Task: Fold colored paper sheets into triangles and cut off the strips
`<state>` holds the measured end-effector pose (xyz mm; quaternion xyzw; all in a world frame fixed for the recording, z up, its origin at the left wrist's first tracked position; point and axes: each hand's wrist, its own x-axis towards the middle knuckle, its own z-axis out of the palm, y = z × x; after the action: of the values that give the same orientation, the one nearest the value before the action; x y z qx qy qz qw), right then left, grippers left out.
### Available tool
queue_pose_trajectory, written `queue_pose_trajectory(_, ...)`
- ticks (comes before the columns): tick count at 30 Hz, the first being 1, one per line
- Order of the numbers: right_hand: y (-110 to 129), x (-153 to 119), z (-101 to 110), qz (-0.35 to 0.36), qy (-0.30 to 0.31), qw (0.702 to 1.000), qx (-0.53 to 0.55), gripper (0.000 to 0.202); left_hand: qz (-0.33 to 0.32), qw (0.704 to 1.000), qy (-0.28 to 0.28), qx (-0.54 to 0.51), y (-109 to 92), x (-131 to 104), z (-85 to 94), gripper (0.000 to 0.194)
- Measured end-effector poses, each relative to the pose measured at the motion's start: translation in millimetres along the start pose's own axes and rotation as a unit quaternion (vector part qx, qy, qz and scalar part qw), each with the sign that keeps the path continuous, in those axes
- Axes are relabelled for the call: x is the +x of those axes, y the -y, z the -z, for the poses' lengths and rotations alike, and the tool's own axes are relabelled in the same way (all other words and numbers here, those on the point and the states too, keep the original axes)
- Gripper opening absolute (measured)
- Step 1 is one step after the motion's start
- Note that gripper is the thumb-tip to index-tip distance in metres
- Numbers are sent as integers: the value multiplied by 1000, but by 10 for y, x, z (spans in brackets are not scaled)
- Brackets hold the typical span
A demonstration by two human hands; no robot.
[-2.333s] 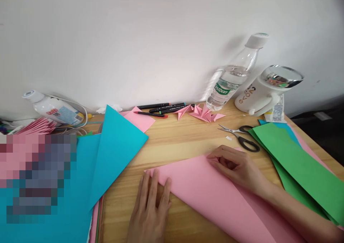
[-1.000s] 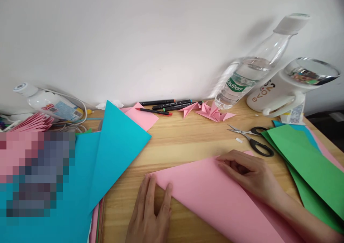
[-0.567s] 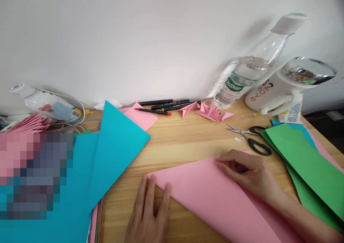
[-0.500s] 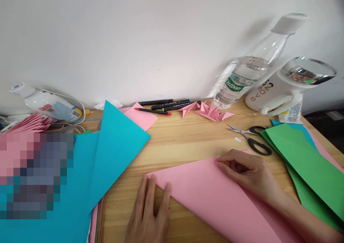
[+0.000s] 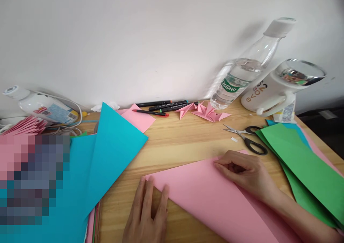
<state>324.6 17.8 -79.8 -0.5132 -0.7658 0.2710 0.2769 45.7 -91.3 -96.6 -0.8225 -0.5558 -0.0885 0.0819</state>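
A folded sheet of pink paper (image 5: 204, 189) lies on the wooden table, its near part running out of the bottom of the view. My left hand (image 5: 147, 212) rests at the sheet's left corner, fingers stretched out and the tips touching the paper. At the top edge, my right hand (image 5: 245, 173) is closed, with thumb and index finger pinching the paper. Another layer of pink shows beneath my right wrist. Beyond that hand lie black-handled scissors (image 5: 248, 137) with their blades slightly apart.
Blue paper (image 5: 115, 153) covers the left side. Green sheets (image 5: 303, 164) lie at the right. Along the wall are pens (image 5: 153, 113), folded pink paper pieces (image 5: 206, 111), a water bottle (image 5: 236, 76) and a white mug (image 5: 271, 89). A white bottle (image 5: 48, 108) leans at far left.
The whole scene has shifted slightly left in view. Both hands keep practically the same places on the pink paper.
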Motion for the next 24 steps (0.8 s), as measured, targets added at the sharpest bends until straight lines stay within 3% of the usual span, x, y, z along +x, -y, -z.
queue_pose_trajectory(8,1,1,23,-7,23,1000,10,20,-72,995,16,61,132,-14,-27,55)
queue_pose_trajectory(24,-14,5,22,-3,13,1000,5,21,-71,996,9,54,148,-11,-39,52)
